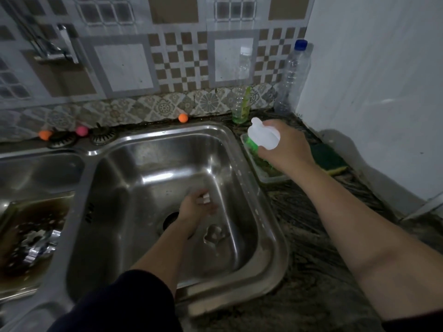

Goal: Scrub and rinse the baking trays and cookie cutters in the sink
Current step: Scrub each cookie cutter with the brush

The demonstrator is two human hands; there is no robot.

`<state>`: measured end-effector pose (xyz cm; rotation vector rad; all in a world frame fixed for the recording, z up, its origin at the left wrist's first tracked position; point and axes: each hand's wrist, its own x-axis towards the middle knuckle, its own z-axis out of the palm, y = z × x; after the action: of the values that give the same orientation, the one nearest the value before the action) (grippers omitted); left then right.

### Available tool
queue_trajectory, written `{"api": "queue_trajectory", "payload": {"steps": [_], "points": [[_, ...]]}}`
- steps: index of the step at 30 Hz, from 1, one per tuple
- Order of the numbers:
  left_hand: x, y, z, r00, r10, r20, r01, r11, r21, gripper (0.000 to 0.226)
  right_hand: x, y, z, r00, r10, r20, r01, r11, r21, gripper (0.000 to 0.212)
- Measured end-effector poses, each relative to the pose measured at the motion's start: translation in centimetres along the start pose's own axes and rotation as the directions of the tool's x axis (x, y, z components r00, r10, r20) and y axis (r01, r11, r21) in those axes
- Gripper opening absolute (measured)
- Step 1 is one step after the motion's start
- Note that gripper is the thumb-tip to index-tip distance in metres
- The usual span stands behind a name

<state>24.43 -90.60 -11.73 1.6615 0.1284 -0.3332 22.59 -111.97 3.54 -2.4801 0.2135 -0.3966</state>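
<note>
My left hand (197, 207) reaches down into the steel sink (268, 212) and pinches a small white piece, blurred, above the drain. A metal cookie cutter (215, 234) lies on the sink floor just below that hand. My right hand (285, 147) grips a white-topped bottle (263, 135) with green liquid, tilted over a small white tray (266, 176) on the counter right of the sink. In the left basin sits a dark, burnt baking tray (33, 212) with metal pieces on it.
A green scrub sponge (328, 156) lies on the counter behind my right hand. Two clear plastic bottles (242, 101) (293, 75) stand against the tiled wall. Small orange and pink balls (183, 118) rest on the sink's back ledge. A tap (60, 46) is at the upper left.
</note>
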Motion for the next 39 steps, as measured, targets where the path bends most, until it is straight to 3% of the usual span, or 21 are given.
{"api": "queue_trajectory", "payload": {"steps": [2,5,10,15,19,23,28,32,35,39], "points": [[-0.4,2.1,-0.9,0.997,0.025,0.076,-0.005,0.968,-0.25,0.035,-0.8,-1.8,0.4,0.998,-0.054,-0.036,0.056,0.996,0.074,0.059],[-1.1,4.0,-2.9,0.982,0.082,0.171,0.002,0.897,-0.442,0.021,-2.8,-4.6,2.3,0.996,-0.087,-0.01,0.088,0.982,0.168,0.059],[-1.9,5.1,-7.2,0.986,0.073,0.15,0.016,0.853,-0.522,0.026,-6.4,-7.9,7.8,0.984,-0.157,0.082,0.136,0.967,0.218,0.059],[-2.9,4.6,-11.9,0.988,-0.023,0.156,0.104,0.84,-0.532,0.03,-8.3,-11.0,11.8,0.985,-0.15,0.087,0.123,0.957,0.262,0.06],[-3.6,4.5,-14.8,0.991,-0.022,0.134,0.092,0.836,-0.541,0.034,-8.5,-13.2,13.0,0.984,-0.18,-0.015,0.177,0.944,0.279,0.061],[-4.1,5.4,-15.8,0.988,-0.063,0.143,0.129,0.846,-0.518,0.037,-9.0,-14.4,15.0,0.962,-0.27,0.036,0.259,0.946,0.194,0.06],[-4.9,6.3,-16.4,0.984,-0.091,0.152,0.154,0.863,-0.481,0.027,-8.2,-15.3,15.4,0.989,-0.138,-0.058,0.148,0.958,0.246,0.058],[-4.7,6.0,-17.5,0.976,-0.136,0.17,0.203,0.855,-0.477,0.027,-9.8,-15.9,15.8,0.969,-0.247,0.011,0.241,0.953,0.182,0.058],[-5.1,5.7,-17.5,0.963,-0.172,0.207,0.248,0.866,-0.435,0.024,-9.1,-15.6,15.5,0.993,-0.114,-0.029,0.118,0.97,0.214,0.057],[-4.8,5.6,-17.8,0.991,-0.092,0.1,0.117,0.951,-0.287,0.034,-9.6,-15.7,15.2,0.984,-0.172,0.036,0.161,0.964,0.213,0.059]]}}
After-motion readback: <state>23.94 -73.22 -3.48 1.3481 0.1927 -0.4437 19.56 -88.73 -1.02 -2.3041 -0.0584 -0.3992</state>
